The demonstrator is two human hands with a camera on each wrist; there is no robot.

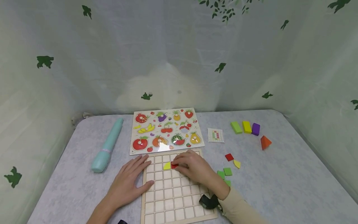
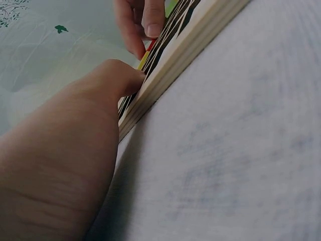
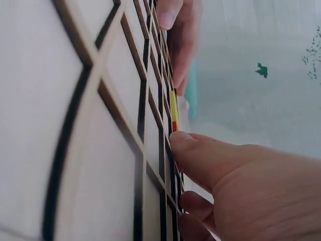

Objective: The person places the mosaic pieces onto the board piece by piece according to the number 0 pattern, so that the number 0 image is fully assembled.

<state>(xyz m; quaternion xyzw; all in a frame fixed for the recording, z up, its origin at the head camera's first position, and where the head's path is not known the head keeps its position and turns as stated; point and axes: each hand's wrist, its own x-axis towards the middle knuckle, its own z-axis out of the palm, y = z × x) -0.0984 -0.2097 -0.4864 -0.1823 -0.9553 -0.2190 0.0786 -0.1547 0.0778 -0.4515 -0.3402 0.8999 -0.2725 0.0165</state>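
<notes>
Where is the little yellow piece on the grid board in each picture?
Head: yellow flat piece in the wooden grid board's upper rows, beside a red piece.
Left wrist: thin yellow sliver at the board's edge.
Right wrist: yellow strip above the right hand's fingertip.
Shared landmark: the board.

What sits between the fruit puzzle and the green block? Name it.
In the head view, a small gridded pattern card lies on the table between the fruit puzzle and the green block.

The head view looks forward and down over the grid board [image 1: 173,189], mid-frame. Both wrist views skim close along that board [image 2: 175,55] [image 3: 100,125], each seeing the opposite hand's fingertips at upper frame.
</notes>
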